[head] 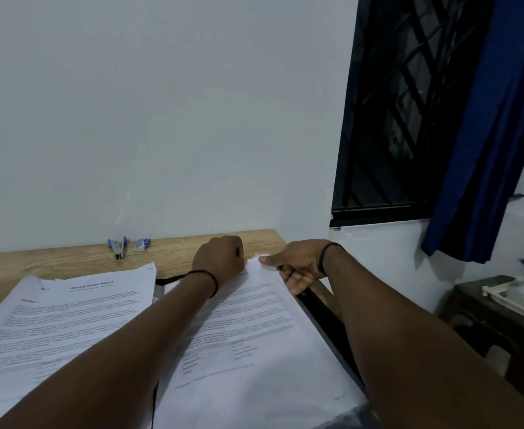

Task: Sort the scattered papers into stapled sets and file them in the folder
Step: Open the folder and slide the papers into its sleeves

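Fingers first: on the left hand (220, 258) they are curled tight into a near-fist at the far top edge of the right-hand sheaf of white printed sheets (248, 335). What is pinched inside cannot be made out; it looks like the sheet edge or a clear plastic lip. On the right hand (298, 267) the thumb (265, 259) is laid flat on the sheaf's top right corner, with the other fingers (294, 281) loosely bent under or beside the edge, so the corner is pinched lightly.

By size:
- Light wooden desk (68, 261), set against the white wall, carries everything.
- Left stack of white printed pages headed as a health report (68, 314) lies flat, untouched, just beside the right sheaf.
- Black folder (325, 314) is seen only as a dark edge under and beside the right sheaf; a glossy clear strip (253, 257) shows at the top.
- Blue-and-silver stapler (118, 247) and small blue-and-white staple box (142, 244) sit at the desk's far edge, well apart from both hands.

Step judged: filing. The right sheaf is being seated or squared in the folder, probably at a clear sleeve. Whether it is stapled cannot be told.

Next move calls for the top edge to be held aligned while the sheaf is slid fully home, then the left stack fetched.
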